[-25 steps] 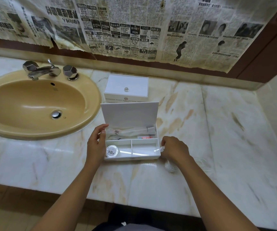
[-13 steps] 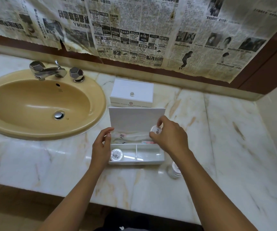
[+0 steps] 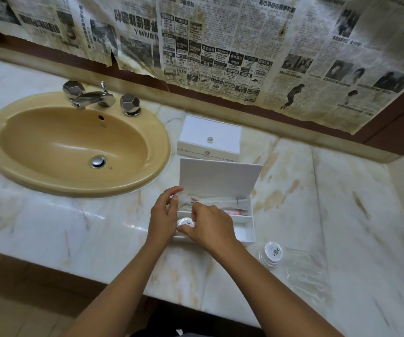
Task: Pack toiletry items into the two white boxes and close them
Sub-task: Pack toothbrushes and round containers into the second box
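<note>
While packing open box (image 3: 216, 181) | right hand (image 3: 210, 227) pinching round tub (image 3: 186, 222) over front-left slot | left hand (image 3: 163, 215) half open, empty, steadying | next: drop tub, fetch tubs (image 3: 271, 254) on counter

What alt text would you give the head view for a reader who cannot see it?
Both hands meet over the front left compartment of an open white box on a marble counter; the right hand holds a small round container, the left hand beside it. A closed white box sits behind, a sink to the left.
</note>
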